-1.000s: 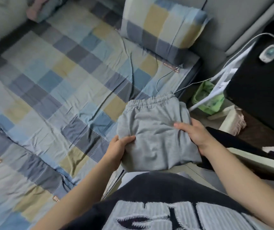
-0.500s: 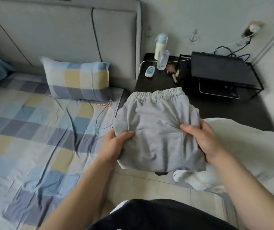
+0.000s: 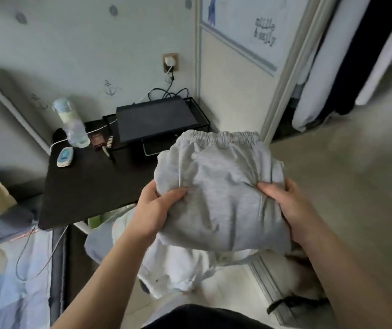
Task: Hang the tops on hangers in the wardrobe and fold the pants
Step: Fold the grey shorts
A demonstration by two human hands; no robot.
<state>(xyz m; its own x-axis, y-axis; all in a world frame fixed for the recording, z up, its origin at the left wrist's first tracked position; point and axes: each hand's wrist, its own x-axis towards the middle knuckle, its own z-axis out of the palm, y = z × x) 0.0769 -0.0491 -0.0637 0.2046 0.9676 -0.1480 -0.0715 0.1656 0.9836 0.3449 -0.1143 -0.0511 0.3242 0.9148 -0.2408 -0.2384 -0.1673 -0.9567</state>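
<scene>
We see the folded grey pants (image 3: 221,193) held in mid-air between both hands, waistband at the far edge, above the gap between the black nightstand (image 3: 90,186) and the wardrobe opening (image 3: 332,74). The left hand (image 3: 153,210) grips the bundle's left edge, thumb curled over the top. The right hand (image 3: 292,210) grips the right edge the same way, thumb pressed into a crease. The fingers of both hands lie under the cloth, out of sight.

The nightstand's near corner sits just left of the left wrist, and its right part runs behind the pants. The pale wardrobe frame (image 3: 285,79) rises just beyond the waistband. Right of the frame, white and dark hanging garments (image 3: 347,67) fill the upper corner. Below them spreads a blurred grey-beige surface (image 3: 356,186), and we cannot tell what it is.

A white garment (image 3: 178,264) lies under the pants, partly covered by them and by the left forearm. The bed (image 3: 12,269) is cut off at the left border. On the nightstand stand a clear bottle (image 3: 73,124) and a black wire rack (image 3: 157,119), whose lower right part is hidden behind the waistband. The small items between the two are too blurred to name. A dark strap (image 3: 292,302) near the right forearm is hard to make out.
</scene>
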